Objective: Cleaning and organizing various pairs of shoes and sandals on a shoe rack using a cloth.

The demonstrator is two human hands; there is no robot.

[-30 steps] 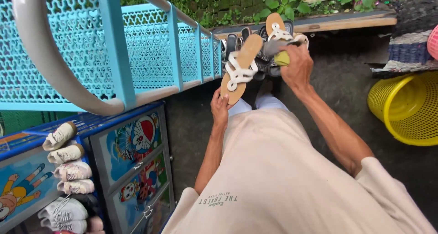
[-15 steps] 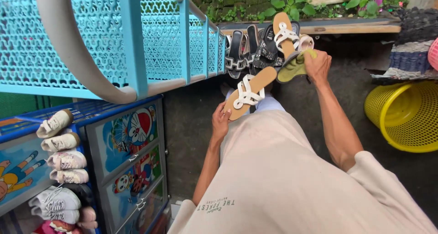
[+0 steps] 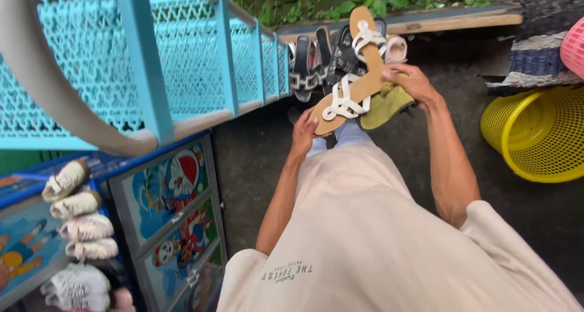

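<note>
My left hand (image 3: 302, 131) grips the heel of a tan sandal with white straps (image 3: 348, 96) at upper centre. My right hand (image 3: 413, 80) presses a green cloth (image 3: 382, 105) under its toe, mid-wipe; next I'd work along the sole. Beyond, more sandals (image 3: 328, 59) line the ledge.

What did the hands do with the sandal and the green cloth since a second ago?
The left hand kept its hold on the tan sandal and swung the toe end down, then back up. The right hand brought the green cloth from the sandals leaning at the ledge down against this sandal's underside. The row of sandals, the yellow basket and the blue railing stayed put.
</note>
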